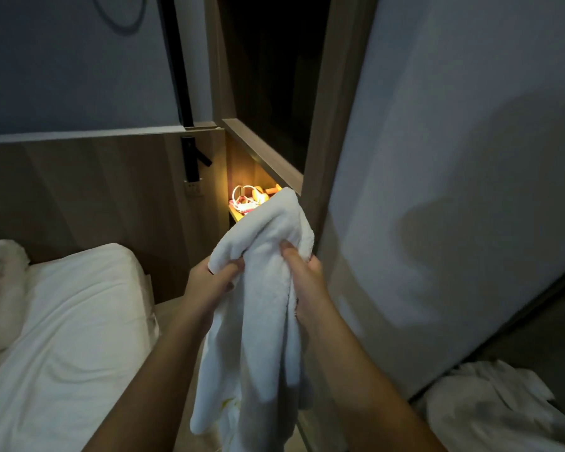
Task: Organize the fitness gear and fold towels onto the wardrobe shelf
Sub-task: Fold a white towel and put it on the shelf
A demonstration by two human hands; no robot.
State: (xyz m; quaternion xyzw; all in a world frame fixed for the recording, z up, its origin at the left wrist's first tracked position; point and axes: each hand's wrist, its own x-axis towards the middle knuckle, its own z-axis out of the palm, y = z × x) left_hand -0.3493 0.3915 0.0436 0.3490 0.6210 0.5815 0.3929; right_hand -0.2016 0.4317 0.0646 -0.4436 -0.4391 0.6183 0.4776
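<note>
The bed point(62, 337) fills the view from 7 to 9 o'clock, covered by a wrinkled white sheet point(88, 288), with a rumpled white pillow point(0, 272) on it at the far left. Just above centre, toward 12 o'clock, a lit wooden shelf point(235, 213) carries a looped white cord point(242, 193), something pink point(247, 207) and what may be small wooden pieces point(269, 190); a white towel point(268, 288) hides its near right part. At 4 o'clock, on the dark floor point(552, 321), lies a crumpled white cloth point(496, 406).

Dim, soft frame; warm glow from lit shelf point(242, 177).
</note>
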